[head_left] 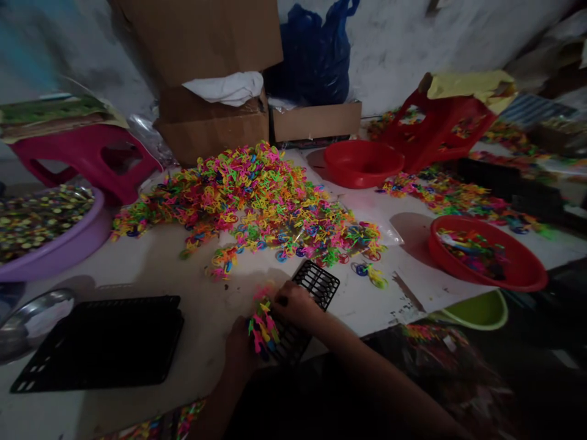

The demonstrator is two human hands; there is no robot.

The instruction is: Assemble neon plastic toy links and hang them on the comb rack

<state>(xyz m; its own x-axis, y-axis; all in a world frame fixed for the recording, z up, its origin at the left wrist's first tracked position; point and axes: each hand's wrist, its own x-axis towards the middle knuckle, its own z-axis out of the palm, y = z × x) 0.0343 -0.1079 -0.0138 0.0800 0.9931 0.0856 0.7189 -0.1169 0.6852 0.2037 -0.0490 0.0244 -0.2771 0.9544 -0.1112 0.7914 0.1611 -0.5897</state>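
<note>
Plastic pieces point(262, 327): bright pink, yellow, green; bunched on black grid tray point(316, 286), near desk point(151, 269) front edge.
Left hand point(241, 354): curled around bunch from below.
Right hand point(296, 304): fingertips pinched on top of bunch, over tray.
Heap point(257, 195): same colours, just beyond tray.
Second black tray point(103, 342): left, apart.
Red bowls point(488, 253): 2, right.
Purple basin point(50, 232): far left.

My left hand point(241, 353) sits low, fingers curled closed around a grip. My right hand point(297, 304) reaches across palm down, fingertips pinched, forearm angled in from lower right.
</note>
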